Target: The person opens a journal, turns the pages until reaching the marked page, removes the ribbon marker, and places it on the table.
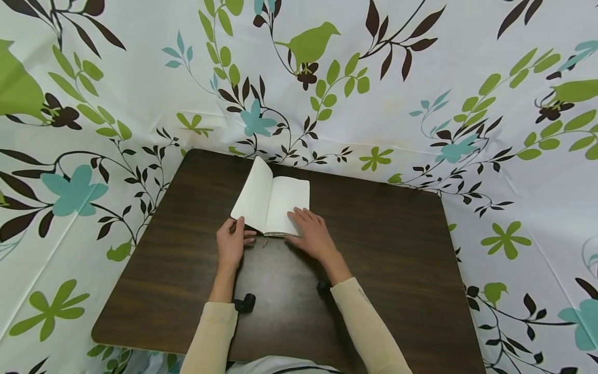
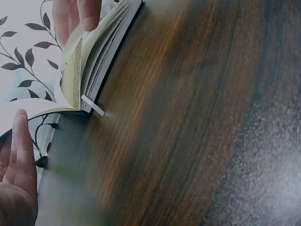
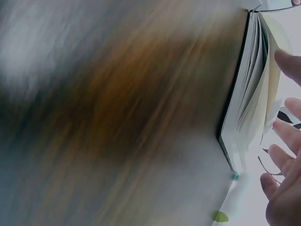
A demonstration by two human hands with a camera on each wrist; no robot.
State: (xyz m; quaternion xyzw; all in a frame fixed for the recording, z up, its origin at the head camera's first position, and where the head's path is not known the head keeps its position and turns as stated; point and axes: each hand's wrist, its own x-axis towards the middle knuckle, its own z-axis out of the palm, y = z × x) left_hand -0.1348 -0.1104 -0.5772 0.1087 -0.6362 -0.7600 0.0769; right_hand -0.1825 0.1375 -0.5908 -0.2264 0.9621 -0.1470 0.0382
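An open notebook (image 1: 289,200) with blank white pages and a dark cover lies toward the back of the table, its left side raised and tilted. My left hand (image 1: 230,243) grips the lower left corner of that side, thumb on the page and fingers behind, as the left wrist view also shows at the cover's edge (image 2: 42,112). Over the lower right part of the right page rests my right hand (image 1: 312,232), fingers spread and fairly straight. In the right wrist view its fingers (image 3: 287,136) sit beside the fanned page edges (image 3: 249,89). A thin ribbon bookmark (image 2: 92,105) pokes out at the spine.
The dark wood-grain table (image 1: 397,270) has a back edge close beyond the notebook. Patterned white cloth (image 1: 336,130) hangs behind and along both sides. A black wrist device (image 1: 245,303) sits at the left sleeve, another (image 1: 322,286) near the right.
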